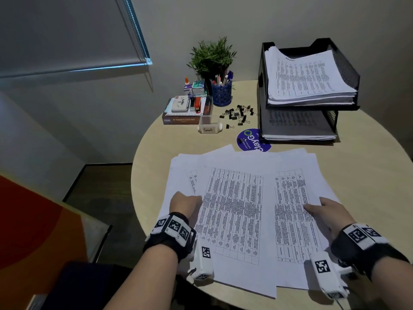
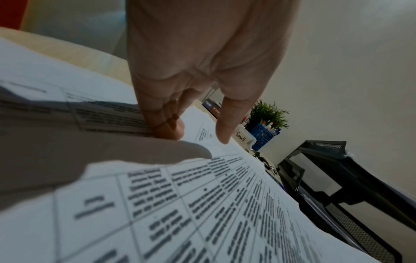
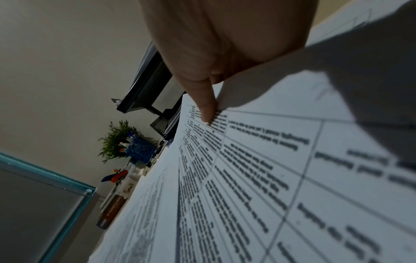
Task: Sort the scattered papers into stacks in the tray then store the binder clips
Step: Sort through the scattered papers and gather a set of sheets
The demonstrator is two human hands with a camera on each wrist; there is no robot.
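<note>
Left hand [image 1: 185, 203] gripped the left edge of the middle printed sheet [image 1: 232, 211]: fingers [image 2: 166, 124] curled under the paper, thumb on top. Right hand [image 1: 328, 212] lay flat on the right-hand sheet [image 1: 295, 220], fingers straight, index fingertip [image 3: 208, 113] pressing the print; nothing gripped.

Scattered papers [image 1: 257, 159] fanned across the near half of the round table [image 1: 152, 157], overlapping; exact sheet count not readable, three printed faces showing. Two-tier black mesh tray [image 1: 348, 72] at far right, one paper stack in each tier, two stacks in all. Binder clips [image 1: 239, 114] loose in a cluster left of the tray, roughly fifteen, too small to count exactly. One clear box labelled "Small" [image 1: 209, 126] just left of them. One blue pen cup [image 1: 221, 93], one potted plant [image 1: 212, 55], one blue round sticker [image 1: 253, 140] beyond the papers.
</note>
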